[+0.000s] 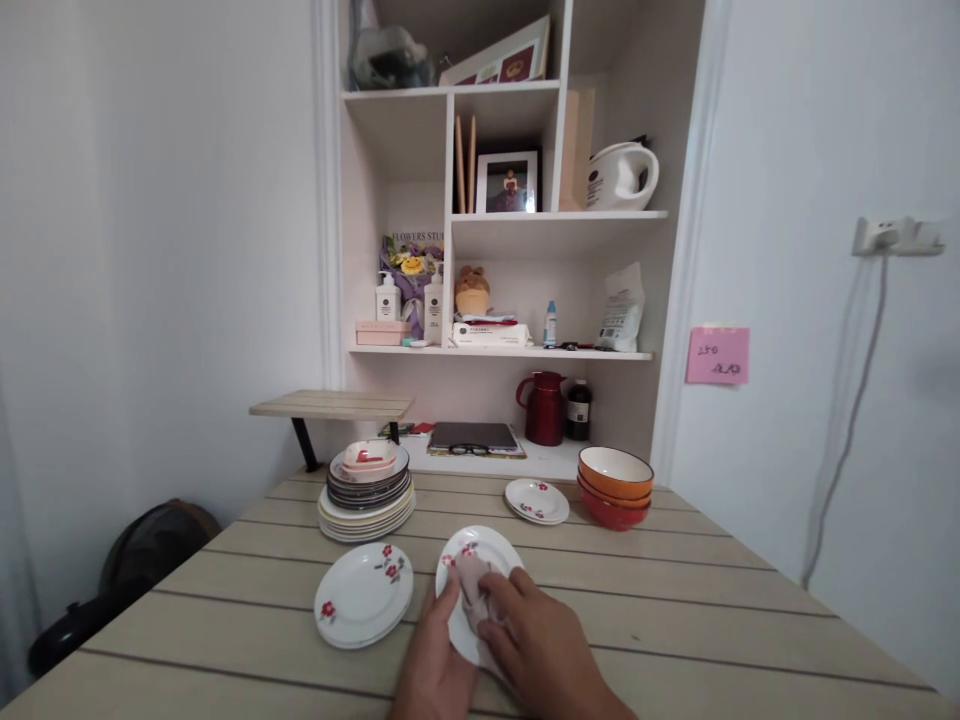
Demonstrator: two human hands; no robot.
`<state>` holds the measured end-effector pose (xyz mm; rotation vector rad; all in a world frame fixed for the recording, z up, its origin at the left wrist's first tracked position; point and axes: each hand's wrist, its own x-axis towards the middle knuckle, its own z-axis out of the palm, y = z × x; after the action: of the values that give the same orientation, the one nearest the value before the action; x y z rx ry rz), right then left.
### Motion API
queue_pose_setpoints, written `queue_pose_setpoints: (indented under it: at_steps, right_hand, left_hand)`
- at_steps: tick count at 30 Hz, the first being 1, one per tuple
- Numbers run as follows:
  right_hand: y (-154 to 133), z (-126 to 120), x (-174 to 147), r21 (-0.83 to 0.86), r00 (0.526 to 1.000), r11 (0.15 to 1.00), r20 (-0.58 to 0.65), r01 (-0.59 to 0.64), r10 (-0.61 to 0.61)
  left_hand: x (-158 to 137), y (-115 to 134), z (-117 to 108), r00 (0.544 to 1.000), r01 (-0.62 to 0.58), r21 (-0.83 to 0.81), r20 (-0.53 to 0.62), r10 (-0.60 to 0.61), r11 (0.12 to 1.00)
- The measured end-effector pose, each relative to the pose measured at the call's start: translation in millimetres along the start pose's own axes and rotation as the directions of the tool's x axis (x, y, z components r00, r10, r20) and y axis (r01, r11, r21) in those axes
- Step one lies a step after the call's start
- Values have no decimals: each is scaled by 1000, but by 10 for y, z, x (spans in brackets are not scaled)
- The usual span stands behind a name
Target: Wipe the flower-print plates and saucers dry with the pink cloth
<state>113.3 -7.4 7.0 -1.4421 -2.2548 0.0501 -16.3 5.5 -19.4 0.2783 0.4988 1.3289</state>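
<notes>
A small white plate with red flowers (491,541) is tilted up in front of me. My left hand (436,650) grips its left edge, thumb over the rim and the other fingers behind it. Pinched in my right hand (540,630) is a pale pinkish cloth (472,585), pressed against the plate's face. To the left lies a short stack of flowered white plates (360,600). Farther back on the right, more small flowered plates (537,498) sit stacked beside several orange and red bowls (615,475).
At the back left of the slatted table (675,610) stands a tall stack of plates and bowls (367,500), near a small raised wooden shelf (330,404). Behind the table are a dark laptop (474,436), glasses (469,450), a red jug (545,410) and a dark bottle (578,408).
</notes>
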Motion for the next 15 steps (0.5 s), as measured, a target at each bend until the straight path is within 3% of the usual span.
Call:
queue_pose_setpoints:
  at_steps: [4,8,15]
  right_hand:
    - [12,-8,12,14,998,1000,-61,-4,4]
    - [92,-45,46,24,989,996,-119,-81,83]
    - [248,-66,68,-24,970,978,-136,-205,200]
  left_hand:
    - [-11,-74,32,995,60,58,71,-64,997]
    - [-14,-102,43,992,57,63,107,-64,996]
    - [-18,29,4,999,30,-54,34,-29,998]
